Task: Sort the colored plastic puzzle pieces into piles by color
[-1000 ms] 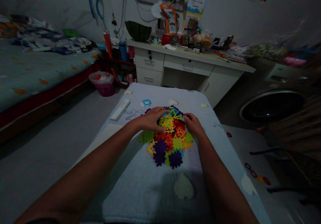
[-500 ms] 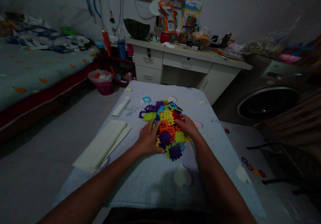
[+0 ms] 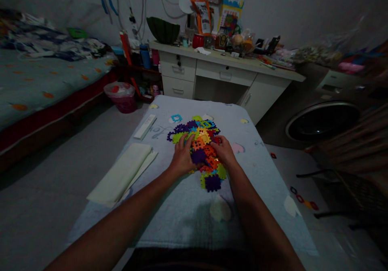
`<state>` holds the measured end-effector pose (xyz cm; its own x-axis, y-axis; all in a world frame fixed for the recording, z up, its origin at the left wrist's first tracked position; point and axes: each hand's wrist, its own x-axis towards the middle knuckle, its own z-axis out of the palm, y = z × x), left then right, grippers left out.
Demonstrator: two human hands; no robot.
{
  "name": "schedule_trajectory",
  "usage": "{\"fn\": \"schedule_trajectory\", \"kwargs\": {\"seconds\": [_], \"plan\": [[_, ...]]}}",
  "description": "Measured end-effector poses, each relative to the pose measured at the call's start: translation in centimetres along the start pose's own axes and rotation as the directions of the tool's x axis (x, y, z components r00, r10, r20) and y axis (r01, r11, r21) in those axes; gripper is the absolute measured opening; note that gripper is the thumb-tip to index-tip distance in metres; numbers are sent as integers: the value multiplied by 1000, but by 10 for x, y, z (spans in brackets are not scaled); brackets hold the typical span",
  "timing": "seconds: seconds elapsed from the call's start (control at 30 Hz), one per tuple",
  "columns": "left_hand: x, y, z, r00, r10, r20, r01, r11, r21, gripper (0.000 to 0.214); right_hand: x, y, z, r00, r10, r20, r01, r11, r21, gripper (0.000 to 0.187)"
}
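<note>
A heap of colourful plastic interlocking tiles (image 3: 202,143) with notched edges lies on the cloth-covered table. Purple, orange, yellow, lime, red and blue ones overlap. My left hand (image 3: 183,155) rests against the heap's left side, fingers spread, with the thumb beside a purple tile (image 3: 198,156). On the opposite side my right hand (image 3: 224,151) cups the edge by the red tiles, its fingers bent but apart. Parts of the tiles under both hands are hidden. Nearest me in the heap is another purple tile (image 3: 212,183). One blue open-frame tile (image 3: 176,118) lies apart at the back left.
A folded pale sheet (image 3: 121,176) and a long white box (image 3: 145,127) lie along the table's left side. Behind stands a cluttered desk (image 3: 226,70). A bed is at the left, a pink bin (image 3: 123,101) on the floor, a washing machine (image 3: 324,105) at the right.
Both hands have pressed in on the heap, and its tiles have shifted and bunched together. The left thumb has moved up and inward. The camera view has tilted slightly.
</note>
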<state>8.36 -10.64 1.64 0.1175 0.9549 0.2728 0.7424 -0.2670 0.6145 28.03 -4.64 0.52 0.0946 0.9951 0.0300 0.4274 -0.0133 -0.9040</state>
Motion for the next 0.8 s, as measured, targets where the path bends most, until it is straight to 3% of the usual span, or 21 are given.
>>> {"fn": "schedule_trajectory", "kwargs": {"seconds": [0.27,0.43,0.57,0.7,0.8], "plan": [[36,20,-5,995,-60,-78,48,988,-147,78,13,-23,3,998,56,17,-58,974,219,45],[79,39,-12,994,-89,-61,78,984,-161,70,35,-50,-4,989,141,44,-148,941,305,44],[99,40,-20,997,-79,13,81,984,-161,67,40,-51,-22,988,149,26,-151,954,259,44],[84,25,-36,991,-87,103,95,993,-70,64,26,-27,-50,997,53,-60,-53,999,6,53],[47,10,-50,990,-80,115,74,996,54,69,3,-5,-70,997,-49,67,63,972,-228,65]]}}
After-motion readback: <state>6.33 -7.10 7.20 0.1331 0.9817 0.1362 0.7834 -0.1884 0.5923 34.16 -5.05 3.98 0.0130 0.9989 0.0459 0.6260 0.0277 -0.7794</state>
